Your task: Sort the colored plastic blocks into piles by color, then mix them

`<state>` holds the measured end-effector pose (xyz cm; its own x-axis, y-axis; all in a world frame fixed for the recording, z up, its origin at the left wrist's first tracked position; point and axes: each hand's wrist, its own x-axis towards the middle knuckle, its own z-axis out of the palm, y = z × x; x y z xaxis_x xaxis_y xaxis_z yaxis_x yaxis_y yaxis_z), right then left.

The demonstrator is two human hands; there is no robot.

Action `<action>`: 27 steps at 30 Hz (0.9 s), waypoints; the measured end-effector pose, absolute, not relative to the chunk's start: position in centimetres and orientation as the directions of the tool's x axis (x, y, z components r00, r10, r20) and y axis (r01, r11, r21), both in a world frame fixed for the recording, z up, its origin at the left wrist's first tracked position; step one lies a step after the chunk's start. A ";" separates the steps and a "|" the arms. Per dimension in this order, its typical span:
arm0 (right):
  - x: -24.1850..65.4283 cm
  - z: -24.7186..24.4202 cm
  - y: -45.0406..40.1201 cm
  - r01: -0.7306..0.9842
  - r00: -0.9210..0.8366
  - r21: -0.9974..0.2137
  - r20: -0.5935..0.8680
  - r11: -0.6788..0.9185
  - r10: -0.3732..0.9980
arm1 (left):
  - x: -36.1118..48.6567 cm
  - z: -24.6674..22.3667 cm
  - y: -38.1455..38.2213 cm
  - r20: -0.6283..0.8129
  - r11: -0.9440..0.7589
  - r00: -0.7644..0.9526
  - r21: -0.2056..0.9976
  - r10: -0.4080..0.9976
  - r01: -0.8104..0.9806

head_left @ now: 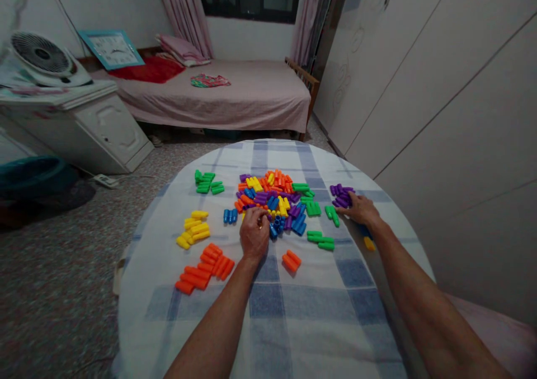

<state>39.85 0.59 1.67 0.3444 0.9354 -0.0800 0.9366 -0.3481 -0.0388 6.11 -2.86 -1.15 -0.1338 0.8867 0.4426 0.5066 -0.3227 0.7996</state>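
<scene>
A mixed heap of hollow plastic pegs (pixel 268 197) in orange, purple, blue, yellow and green lies in the middle of a round worktop (pixel 268 334) covered with a blue-checked cloth. The left hand (pixel 254 234) sits at the near edge of the heap, its fingers (pixel 262 218) curled down and drawn together among the pegs; the hand hides whether they have hold of one. The right hand (pixel 361 210) lies to the right of the heap, its fingers (pixel 347 199) loosely extended rather than closed, their tips on a cluster of purple pegs (pixel 342 196). Single-colour groups surround the heap: green pegs (pixel 205 182) beyond it to the left, yellow pegs (pixel 193 229) to its left, and orange pegs (pixel 205 268) nearer on that side. Just left of it stand a few blue pegs (pixel 229 216). A smaller bunch of orange pegs (pixel 291 261) lies on its near side, with green pegs (pixel 321 240) to the near right. A lone yellow peg (pixel 369 243) lies further right, below the right wrist. Well beyond the heap stands a bed (pixel 218 96) with a pink sheet, and white wardrobe doors (pixel 440 99) rise to its right.
</scene>
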 end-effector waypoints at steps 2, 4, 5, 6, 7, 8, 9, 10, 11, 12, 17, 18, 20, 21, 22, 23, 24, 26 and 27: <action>40.1 1.2 1.3 0.942 0.325 -0.062 -0.060 -0.329 0.944 | 6.1 -1.1 -2.8 0.448 -0.328 -0.134 0.799 0.884 0.504; 39.9 1.0 2.1 0.953 0.290 -0.087 -0.026 -0.291 0.957 | 6.1 -1.1 -2.8 0.452 -0.331 -0.132 0.794 0.882 0.509; 39.7 1.0 2.6 0.958 0.269 -0.103 -0.008 -0.268 0.963 | 6.1 -1.1 -2.8 0.454 -0.332 -0.129 0.792 0.882 0.513; 39.4 1.1 3.0 0.961 0.252 -0.122 0.011 -0.248 0.968 | 6.1 -1.1 -2.8 0.455 -0.333 -0.127 0.789 0.882 0.516; 39.1 1.2 3.5 0.961 0.244 -0.143 0.025 -0.238 0.970 | 6.1 -1.1 -2.8 0.456 -0.334 -0.125 0.787 0.881 0.519; 38.7 1.4 3.9 0.958 0.245 -0.163 0.032 -0.236 0.969 | 6.1 -1.1 -2.9 0.457 -0.335 -0.124 0.785 0.881 0.520; 38.4 1.6 4.2 0.954 0.250 -0.178 0.035 -0.240 0.968 | 6.0 -1.0 -2.9 0.458 -0.335 -0.123 0.784 0.880 0.522; 38.1 1.8 4.4 0.951 0.258 -0.187 0.034 -0.248 0.965 | 6.0 -1.0 -2.9 0.458 -0.335 -0.124 0.784 0.880 0.523; 37.8 2.0 4.4 0.948 0.268 -0.190 0.038 -0.256 0.963 | 6.0 -1.0 -2.9 0.458 -0.334 -0.125 0.783 0.880 0.524; 37.5 2.2 4.2 0.947 0.273 -0.189 0.056 -0.259 0.960 | 6.0 -1.0 -2.9 0.458 -0.333 -0.124 0.783 0.880 0.525; 34.9 2.3 0.6 0.953 0.156 -0.295 0.299 -0.064 0.941 | 6.1 -0.9 -2.9 0.457 -0.328 -0.130 0.782 0.880 0.531; 34.1 2.1 -0.5 0.939 0.103 -0.343 0.323 0.015 0.941 | 6.1 -0.9 -2.9 0.455 -0.325 -0.132 0.783 0.881 0.530; 32.2 1.8 -2.5 0.887 -0.021 -0.431 0.315 0.163 0.949 | 6.1 -0.8 -3.0 0.449 -0.320 -0.134 0.787 0.884 0.527; 31.2 1.6 -3.3 0.861 -0.070 -0.462 0.309 0.214 0.949 | 6.1 -0.8 -3.0 0.446 -0.317 -0.135 0.788 0.885 0.527; 30.1 1.5 -3.9 0.840 -0.112 -0.480 0.305 0.254 0.946 | 6.1 -0.8 -3.0 0.444 -0.315 -0.136 0.788 0.886 0.529; 29.1 1.5 -4.3 0.828 -0.143 -0.484 0.306 0.283 0.941 | 6.1 -0.8 -3.0 0.444 -0.313 -0.136 0.788 0.886 0.531; 28.2 1.5 -4.6 0.825 -0.168 -0.476 0.307 0.304 0.937 | 6.1 -0.8 -3.0 0.445 -0.313 -0.138 0.787 0.885 0.532; 26.4 1.8 -4.7 0.843 -0.207 -0.429 0.295 0.323 0.933 | 6.1 -0.9 -3.0 0.448 -0.314 -0.139 0.784 0.883 0.535; 25.6 1.9 -4.6 0.861 -0.218 -0.397 0.277 0.318 0.936 | 6.1 -0.9 -2.9 0.449 -0.315 -0.137 0.783 0.883 0.536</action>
